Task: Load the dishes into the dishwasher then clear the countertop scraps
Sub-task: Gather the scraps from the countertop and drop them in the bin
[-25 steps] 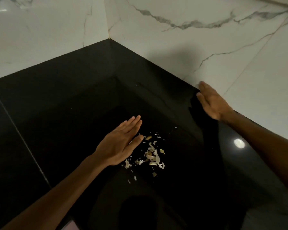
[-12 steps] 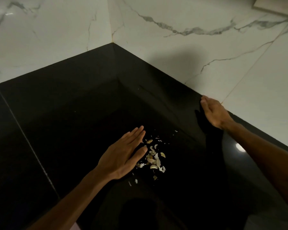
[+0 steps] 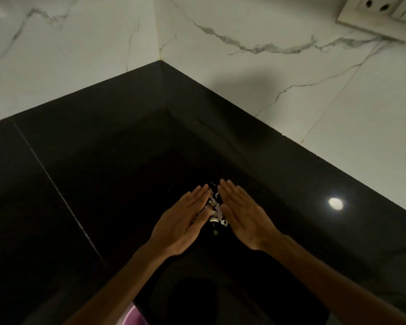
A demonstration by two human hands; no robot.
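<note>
**Scrap corral: spill risk at the gaps**

Both hands flat and released, grasping nothing. Left hand [image 3: 185, 221] and right hand [image 3: 244, 216] stand angled toward each other on the black surface [image 3: 103, 184], fingertips nearly meeting on the side toward its back corner. The scraps [image 3: 215, 213], pale peel-like bits, sit bunched between the palms, well in from every edge.

Risks, as I judge them:
- A few flecks [image 3: 215, 232] lie on the near side of the pile, past the heels of the hands. A squeeze-and-lift likely leaves them.
- Thin, light bits; a quick close could flick some out through the fingertip gap toward the back corner.
- Glossy surface, so pieces may slide instead of piling up.
- Dim light on black; small leftovers are easy to miss.

No dishes or dishwasher in view.
</note>
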